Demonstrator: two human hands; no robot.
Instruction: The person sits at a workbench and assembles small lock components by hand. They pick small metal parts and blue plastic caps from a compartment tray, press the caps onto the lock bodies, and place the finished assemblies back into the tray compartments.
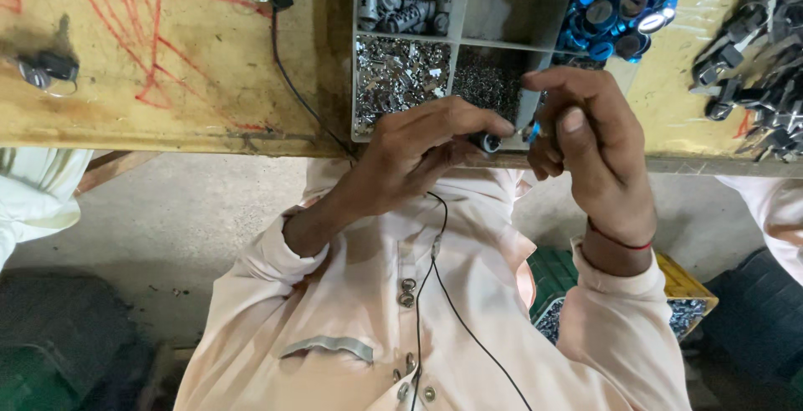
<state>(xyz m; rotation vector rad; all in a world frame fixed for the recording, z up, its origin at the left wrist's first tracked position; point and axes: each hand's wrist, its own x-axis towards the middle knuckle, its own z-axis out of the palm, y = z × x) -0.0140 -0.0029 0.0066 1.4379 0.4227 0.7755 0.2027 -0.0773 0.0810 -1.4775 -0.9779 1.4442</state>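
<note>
My left hand (pixel 418 153) pinches a small black cylindrical part (pixel 488 142) at its fingertips, just over the front edge of the wooden workbench (pixel 167 85). My right hand (pixel 590 139) is closed around a tiny blue piece (pixel 534 132) and holds it against the end of the black part. Both hands hover in front of a grey divided tray (pixel 458 39). Its near compartments hold small shiny metal clips (pixel 397 76) and fine dark screws (pixel 489 81).
Grey cylinders (pixel 401 1) fill a far tray compartment. Blue round caps (pixel 623 1) lie in a clear bag beside it, and black plastic parts (pixel 753 60) are piled at the right. A black wire (pixel 288 76) crosses the bench. A yellow crate (pixel 690 294) sits below. Other people's sleeves (pixel 33 198) flank me.
</note>
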